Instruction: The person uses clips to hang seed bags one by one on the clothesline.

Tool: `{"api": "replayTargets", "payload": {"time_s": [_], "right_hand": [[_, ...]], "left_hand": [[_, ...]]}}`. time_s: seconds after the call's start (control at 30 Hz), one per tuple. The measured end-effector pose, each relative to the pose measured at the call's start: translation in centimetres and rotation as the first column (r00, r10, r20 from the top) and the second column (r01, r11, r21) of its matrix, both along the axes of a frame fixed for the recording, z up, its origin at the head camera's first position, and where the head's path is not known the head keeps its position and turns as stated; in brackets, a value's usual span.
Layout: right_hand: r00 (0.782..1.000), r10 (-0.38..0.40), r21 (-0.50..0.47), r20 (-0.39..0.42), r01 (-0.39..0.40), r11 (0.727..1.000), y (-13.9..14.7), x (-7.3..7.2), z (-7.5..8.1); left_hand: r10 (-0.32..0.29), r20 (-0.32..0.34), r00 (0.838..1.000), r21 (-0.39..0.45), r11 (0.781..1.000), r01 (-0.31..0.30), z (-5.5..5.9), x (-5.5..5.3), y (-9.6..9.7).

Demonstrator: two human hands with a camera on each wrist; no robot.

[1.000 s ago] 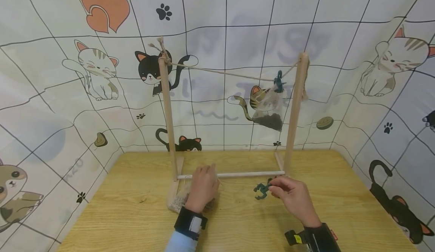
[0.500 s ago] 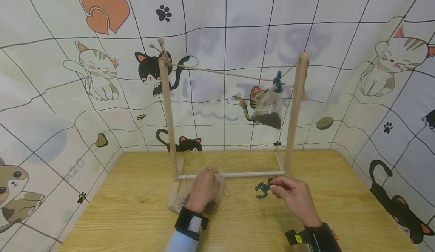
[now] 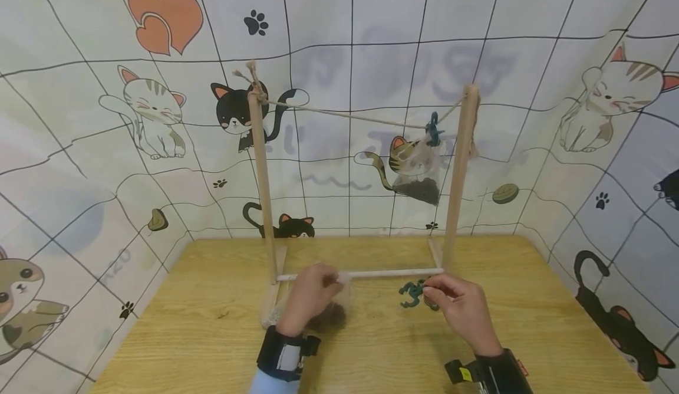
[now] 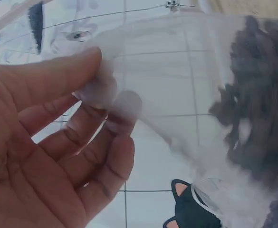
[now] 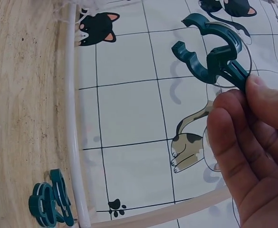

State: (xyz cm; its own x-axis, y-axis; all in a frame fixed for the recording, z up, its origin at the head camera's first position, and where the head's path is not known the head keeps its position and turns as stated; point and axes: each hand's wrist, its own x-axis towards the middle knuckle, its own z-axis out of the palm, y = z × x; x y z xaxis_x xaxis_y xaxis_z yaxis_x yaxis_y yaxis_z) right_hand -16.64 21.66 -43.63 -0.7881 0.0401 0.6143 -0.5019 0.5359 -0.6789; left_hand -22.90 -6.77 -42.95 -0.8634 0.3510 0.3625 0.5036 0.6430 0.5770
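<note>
My left hand (image 3: 313,294) pinches the top edge of a clear plastic bag (image 4: 177,71) between thumb and fingers. Dark brown bits fill the bag's lower part, seen in the head view just above the table. To the right, my right hand (image 3: 461,308) pinches the handle end of a green plastic clip (image 5: 210,61) with thumb and forefinger. The clip's two curved arms are spread apart and point left, with nothing between them. Another bag (image 3: 273,314), with pale contents, is partly hidden behind my left wrist at the stand's left foot.
A wooden stand (image 3: 457,193) carries a slack rope (image 3: 345,114). A bag of dark bits (image 3: 419,189) hangs from the rope near the right post, held by a green clip (image 3: 434,130). More green clip parts (image 5: 48,199) lie on the table beside the white crossbar (image 5: 72,118).
My left hand has drawn the bag of brown bits slightly up and its wrist has swung left, so more of the bag shows. The right hand and its clip have barely moved.
</note>
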Motion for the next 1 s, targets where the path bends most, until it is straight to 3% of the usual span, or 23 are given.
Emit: {"api": "replayTargets", "payload": {"time_s": [0.13,0.27,0.43,0.57,0.8,1.0], "right_hand": [[0.999,-0.032,0.005,-0.001,0.032,0.999,0.0,0.1,0.4],[0.996,-0.043,0.012,-0.075,0.044,0.999,-0.4,0.6,1.7],[0.982,-0.044,0.049,-0.184,0.054,0.997,0.0,0.5,2.9],[0.964,-0.047,0.044,-0.263,0.061,0.997,0.8,-0.3,3.4],[0.934,-0.075,0.099,-0.35,0.117,0.988,1.8,-1.0,6.0],[0.896,-0.095,0.152,-0.435,0.177,0.972,2.3,-1.4,9.1]], "left_hand": [[-0.014,0.011,1.0,0.043,0.999,0.013,0.7,0.4,0.1],[-0.026,0.005,1.0,0.083,0.996,0.026,1.3,0.7,0.6],[-0.067,-0.089,0.994,0.117,0.99,0.078,1.8,0.8,1.2],[-0.093,-0.196,0.976,0.139,0.983,0.122,2.4,0.5,1.9],[-0.094,-0.349,0.932,0.244,0.952,0.187,5.1,-0.2,3.0],[-0.084,-0.416,0.905,0.259,0.944,0.207,7.6,-0.8,4.4]]}}
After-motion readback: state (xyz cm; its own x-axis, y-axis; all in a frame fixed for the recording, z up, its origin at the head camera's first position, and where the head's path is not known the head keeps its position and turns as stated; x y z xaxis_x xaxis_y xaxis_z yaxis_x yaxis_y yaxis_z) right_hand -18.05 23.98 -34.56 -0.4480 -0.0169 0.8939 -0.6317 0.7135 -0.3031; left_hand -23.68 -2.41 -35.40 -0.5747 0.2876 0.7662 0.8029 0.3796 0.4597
